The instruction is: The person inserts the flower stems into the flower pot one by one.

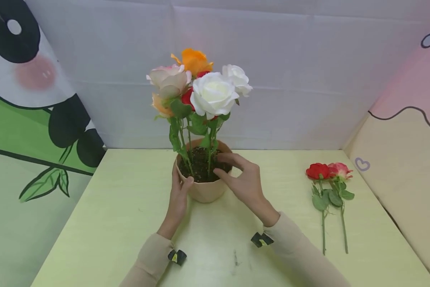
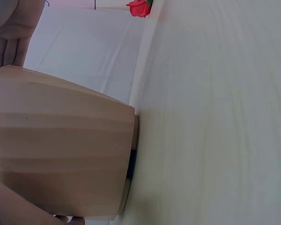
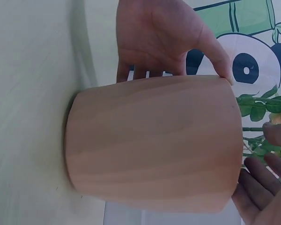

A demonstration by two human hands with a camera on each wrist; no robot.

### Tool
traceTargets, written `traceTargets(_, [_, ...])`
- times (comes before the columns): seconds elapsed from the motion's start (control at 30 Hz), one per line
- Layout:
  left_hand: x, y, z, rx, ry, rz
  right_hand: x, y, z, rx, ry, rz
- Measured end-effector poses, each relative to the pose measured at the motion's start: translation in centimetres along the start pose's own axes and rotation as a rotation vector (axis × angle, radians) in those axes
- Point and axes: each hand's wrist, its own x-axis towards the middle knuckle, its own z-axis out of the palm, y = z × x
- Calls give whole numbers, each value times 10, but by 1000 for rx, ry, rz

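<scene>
A clay-coloured flower pot (image 1: 205, 193) stands upright on the table, filled with dark soil (image 1: 199, 169). Artificial roses rise from it: a large white rose (image 1: 214, 95), a second white one, an orange rose (image 1: 194, 60), a pale pink rose (image 1: 169, 81), a peach one and some red. My left hand (image 1: 179, 199) grips the pot's left side, thumb at the rim and fingers along the wall. Over the right rim reaches my right hand (image 1: 245, 179), thumb and forefinger parted beside the green stems (image 1: 209, 159), with nothing visible between them.
To the right on the table (image 1: 128, 223) lie a red rose (image 1: 318, 171) and a pink rose (image 1: 339, 170), stems toward me. A pale cloth backdrop (image 1: 290, 79) stands behind the pot, with printed panels at left and right.
</scene>
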Motion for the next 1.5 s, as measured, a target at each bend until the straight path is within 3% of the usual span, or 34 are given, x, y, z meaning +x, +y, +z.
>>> traceTargets(0.27, [8, -34, -8, -11, 8, 124, -21, 8, -31, -60, 57, 10])
traceTargets(0.5, [4, -20, -5, -12, 14, 84, -41, 21, -59, -133, 111, 63])
traceTargets(0.6, [9, -36, -10, 1, 15, 75, -52, 27, -74, -176, 120, 111])
traceTargets(0.73, [18, -72, -20, -12, 19, 36, -70, 34, -99, -268, 90, 217])
traceTargets(0.83, [21, -83, -22, -29, 14, 36, -83, 38, -122, -348, 55, 291])
traceTargets(0.9, [20, -79, -22, -7, 13, 45, -89, 39, -138, -406, 40, 327])
traceTargets(0.97, [17, -65, -18, -1, 10, 71, -94, 40, -153, -452, 25, 352])
traceTargets(1.13, [4, -19, -6, -1, 8, 68, -107, 41, -186, -534, 11, 413])
traceTargets(1.23, [2, -9, -3, 0, 13, 58, -116, 44, -200, -557, -7, 455])
traceTargets(1.33, [7, -25, -7, -2, 9, 71, -125, 49, -212, -588, -48, 499])
traceTargets(1.5, [23, -81, -23, 1, 8, 40, -134, 58, -230, -581, -147, 610])
